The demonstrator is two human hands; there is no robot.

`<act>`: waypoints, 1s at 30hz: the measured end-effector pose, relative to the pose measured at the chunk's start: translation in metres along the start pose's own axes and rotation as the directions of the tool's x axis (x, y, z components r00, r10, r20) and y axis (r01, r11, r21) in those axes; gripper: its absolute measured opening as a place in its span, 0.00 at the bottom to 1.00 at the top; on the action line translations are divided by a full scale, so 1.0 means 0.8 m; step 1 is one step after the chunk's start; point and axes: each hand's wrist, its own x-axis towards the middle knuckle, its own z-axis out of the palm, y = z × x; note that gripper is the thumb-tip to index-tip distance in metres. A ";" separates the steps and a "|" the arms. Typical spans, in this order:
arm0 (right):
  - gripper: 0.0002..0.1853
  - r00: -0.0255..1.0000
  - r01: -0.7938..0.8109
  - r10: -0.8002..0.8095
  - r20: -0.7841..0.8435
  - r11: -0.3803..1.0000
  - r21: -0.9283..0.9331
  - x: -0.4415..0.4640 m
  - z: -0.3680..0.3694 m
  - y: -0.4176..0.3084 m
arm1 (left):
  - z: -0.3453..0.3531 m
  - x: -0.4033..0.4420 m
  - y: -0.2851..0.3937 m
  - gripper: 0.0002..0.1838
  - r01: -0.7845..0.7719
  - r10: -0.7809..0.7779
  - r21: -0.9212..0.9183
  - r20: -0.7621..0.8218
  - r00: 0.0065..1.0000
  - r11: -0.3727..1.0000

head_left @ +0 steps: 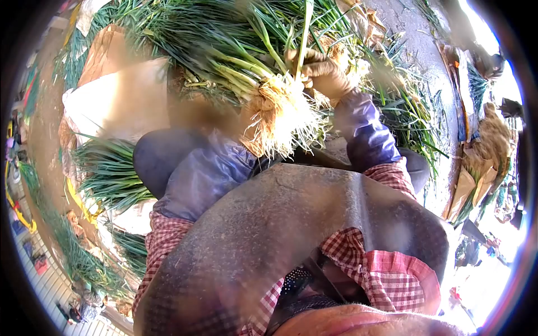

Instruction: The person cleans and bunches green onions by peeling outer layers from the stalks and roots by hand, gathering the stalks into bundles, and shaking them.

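Observation:
My right hand [325, 73], in a dirty tan glove, is closed around a pale green onion stalk [303, 42] that stands nearly upright. Beside it is a bunch of green onions [241, 73], its tangled pale roots [283, 120] hanging toward me and its leaves pointing up and left. My left hand [252, 120] is at the root end of this bunch, closed on it. Roots and glare hide most of its fingers. Both forearms wear shiny purple sleeve covers [207, 173].
A heap of green onions [190, 33] spreads across the far side. More loose ones [406, 106] lie to the right. Brown and white paper sheets [126, 101] lie at left, above another bundle [115, 171]. A stiff dark apron [269, 213] covers my lap.

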 end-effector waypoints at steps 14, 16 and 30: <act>0.15 0.981 0.194 -0.069 0.181 0.342 -0.920 -0.041 -0.008 0.012 | -0.027 0.008 0.017 0.23 0.366 -0.320 -0.304 0.191 0.928 0.879; 0.21 0.998 -0.038 0.055 0.003 0.716 -0.697 -0.039 -0.029 0.015 | -0.028 0.009 0.017 0.23 0.412 -0.338 -0.329 0.259 0.905 0.850; 0.12 0.824 -0.015 0.556 -0.110 -0.172 -0.985 -0.078 0.057 -0.005 | -0.010 -0.017 0.018 0.25 0.110 -0.088 0.157 -0.142 0.986 0.981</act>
